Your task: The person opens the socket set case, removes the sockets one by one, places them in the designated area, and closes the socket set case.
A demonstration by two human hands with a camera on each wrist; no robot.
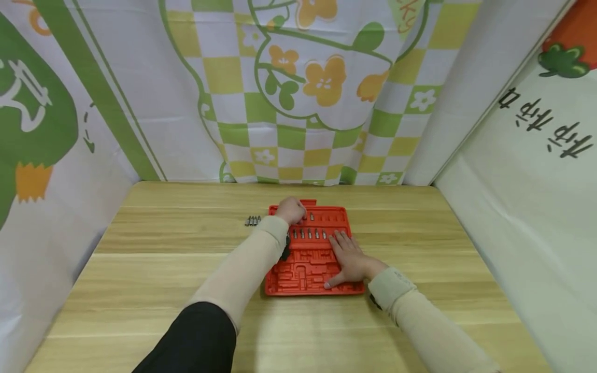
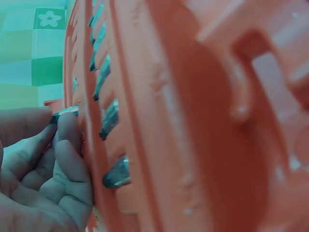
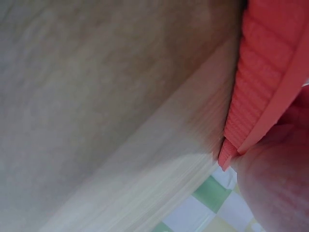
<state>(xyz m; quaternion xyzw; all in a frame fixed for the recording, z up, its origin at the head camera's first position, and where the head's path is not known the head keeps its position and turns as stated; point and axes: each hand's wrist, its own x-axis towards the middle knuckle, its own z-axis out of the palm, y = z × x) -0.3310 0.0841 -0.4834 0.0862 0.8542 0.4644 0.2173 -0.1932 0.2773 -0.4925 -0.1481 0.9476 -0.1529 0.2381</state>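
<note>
A red plastic tool case (image 1: pixel 303 272) lies open on the table, its moulded hollows facing up. At its upper left, my left hand (image 1: pixel 290 210) pinches a small metal screwdriver bit (image 2: pixel 65 112) between thumb and finger, right at the top row of slots. One bit (image 1: pixel 312 216) sits in that top row beside the hand. Several more bits (image 1: pixel 310 233) stand in the row below. My right hand (image 1: pixel 350 258) rests with spread fingers on the case's right side, thumb over the lower hollows. In the right wrist view the case's ribbed red edge (image 3: pixel 265 77) shows beside this hand.
Several loose bits (image 1: pixel 253 221) lie side by side on the wooden table (image 1: pixel 186 228), just left of the case. A patterned curtain (image 1: pixel 298 155) hangs behind the table's far edge, and white printed sheets (image 1: pixel 527 171) flank it.
</note>
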